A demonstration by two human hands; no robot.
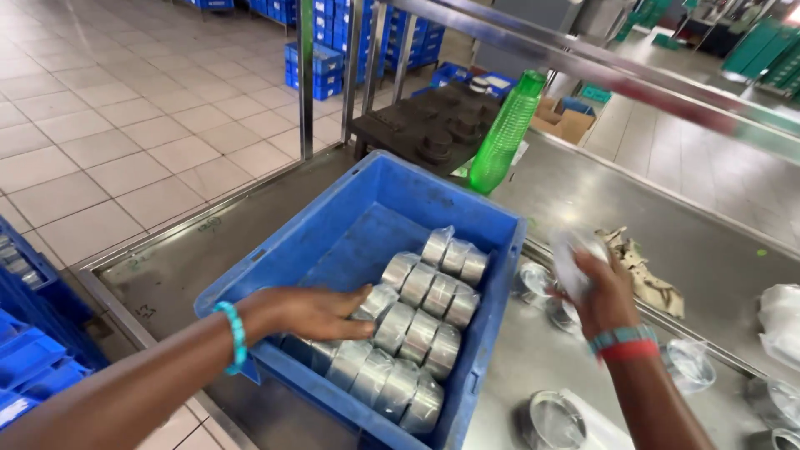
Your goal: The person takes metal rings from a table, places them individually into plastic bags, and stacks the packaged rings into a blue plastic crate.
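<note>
Nearest the camera, a bare metal ring [552, 421] is lying on the steel table [575, 208] just right of the blue crate [333, 242]. Inside the crate, rows of wrapped metal cylinders [408, 333] are being kept side by side along its right wall. The left hand [312, 312] is being laid in the crate, its fingers [358, 321] stretched flat and close together against the nearest wrapped cylinder, touching it rather than clamped on it. To the right, beyond the crate's edge, the right hand [596, 287] is being held above the table, its fingers closed on what seems to be a piece of clear plastic wrap [575, 254], though blur is hiding the detail. A crumpled rag [646, 271] is lying just behind that hand. Farther back, a green plastic bottle [504, 133] is being leaned beside a black tray [433, 125].
</note>
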